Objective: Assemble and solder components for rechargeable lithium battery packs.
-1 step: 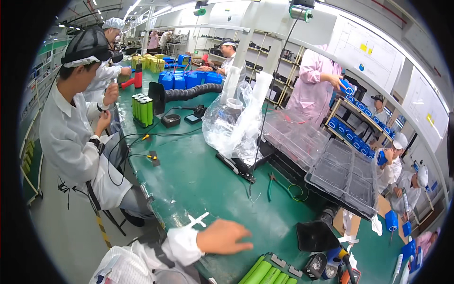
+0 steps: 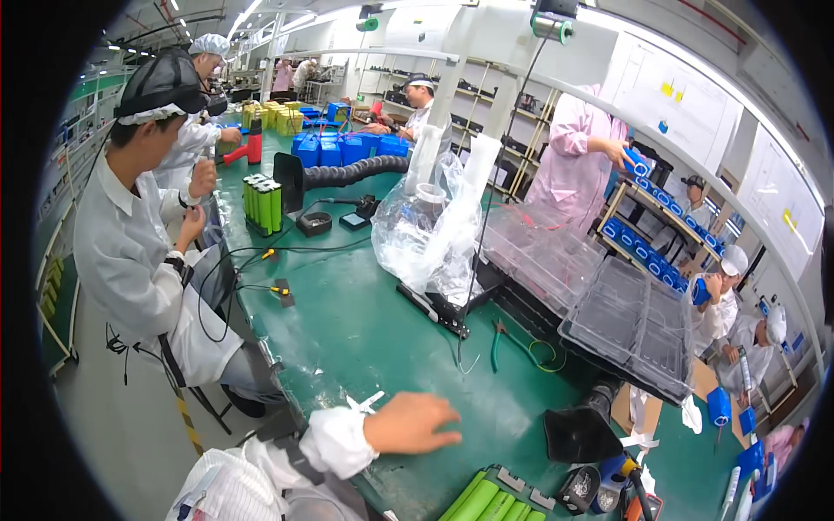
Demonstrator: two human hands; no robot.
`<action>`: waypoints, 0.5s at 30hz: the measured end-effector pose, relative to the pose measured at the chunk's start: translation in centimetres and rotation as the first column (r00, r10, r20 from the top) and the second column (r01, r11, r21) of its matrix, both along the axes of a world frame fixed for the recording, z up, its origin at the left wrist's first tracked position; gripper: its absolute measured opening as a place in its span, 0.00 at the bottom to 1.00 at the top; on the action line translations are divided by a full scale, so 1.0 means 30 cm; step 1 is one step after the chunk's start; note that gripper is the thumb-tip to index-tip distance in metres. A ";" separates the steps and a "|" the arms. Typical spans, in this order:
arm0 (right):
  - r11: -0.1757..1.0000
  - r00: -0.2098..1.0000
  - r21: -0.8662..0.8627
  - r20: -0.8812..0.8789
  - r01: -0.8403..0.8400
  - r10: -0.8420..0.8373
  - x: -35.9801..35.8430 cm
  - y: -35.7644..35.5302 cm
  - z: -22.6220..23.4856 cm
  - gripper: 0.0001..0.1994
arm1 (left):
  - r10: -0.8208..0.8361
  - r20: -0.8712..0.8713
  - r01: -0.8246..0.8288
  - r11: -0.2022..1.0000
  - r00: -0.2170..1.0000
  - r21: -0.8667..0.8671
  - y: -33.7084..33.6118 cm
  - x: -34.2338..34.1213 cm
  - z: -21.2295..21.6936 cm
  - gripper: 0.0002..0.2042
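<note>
Smooth cells (image 2: 474, 500), glossy plstc bag (image 2: 407, 233)

Nearer green battery pack (image 2: 492, 501) partly beyond the view's lower edge.

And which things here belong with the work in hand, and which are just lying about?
Likely part of it: green battery pack near the left hand.

Apparently just lying about: pliers, white tape, clear plastic bag, clear plastic tray.

Battery pack (image 2: 493, 501), pliers (image 2: 496, 351) on bench (image 2: 356, 313)
</note>
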State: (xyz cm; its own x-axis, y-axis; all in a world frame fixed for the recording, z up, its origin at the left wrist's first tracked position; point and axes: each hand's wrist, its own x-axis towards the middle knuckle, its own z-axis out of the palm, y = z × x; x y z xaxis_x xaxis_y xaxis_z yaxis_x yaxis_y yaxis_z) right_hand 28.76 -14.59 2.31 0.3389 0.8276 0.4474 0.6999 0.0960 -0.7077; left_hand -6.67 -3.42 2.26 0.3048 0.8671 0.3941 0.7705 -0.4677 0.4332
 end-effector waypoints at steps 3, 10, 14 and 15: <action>0.998 0.996 -0.037 0.077 0.057 -0.054 0.088 0.009 -0.124 0.19 | 0.058 -0.125 -0.063 0.997 0.990 -0.039 0.182 -0.037 -0.016 0.12; 0.997 0.980 0.053 -0.194 0.050 -0.039 0.009 -0.022 -0.055 0.17 | 0.118 -0.418 0.092 0.888 0.901 0.450 0.449 -0.090 -0.193 0.10; 0.992 0.992 0.080 -0.080 0.101 -0.095 0.064 0.002 -0.122 0.17 | -0.050 -0.106 0.078 0.957 0.993 0.279 0.399 -0.007 -0.155 0.05; 0.988 0.990 0.091 -0.079 0.122 -0.115 0.063 0.003 -0.121 0.17 | -0.114 0.015 0.105 0.949 0.993 0.297 0.369 0.039 -0.110 0.05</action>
State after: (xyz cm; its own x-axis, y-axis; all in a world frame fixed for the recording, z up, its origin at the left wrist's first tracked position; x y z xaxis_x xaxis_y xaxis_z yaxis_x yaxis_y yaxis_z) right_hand 30.65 -14.51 -1.30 0.4664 0.7347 0.4926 0.6571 0.0850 -0.7490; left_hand -5.49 7.65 -1.04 0.3747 0.6728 0.6380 0.6955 -0.6589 0.2864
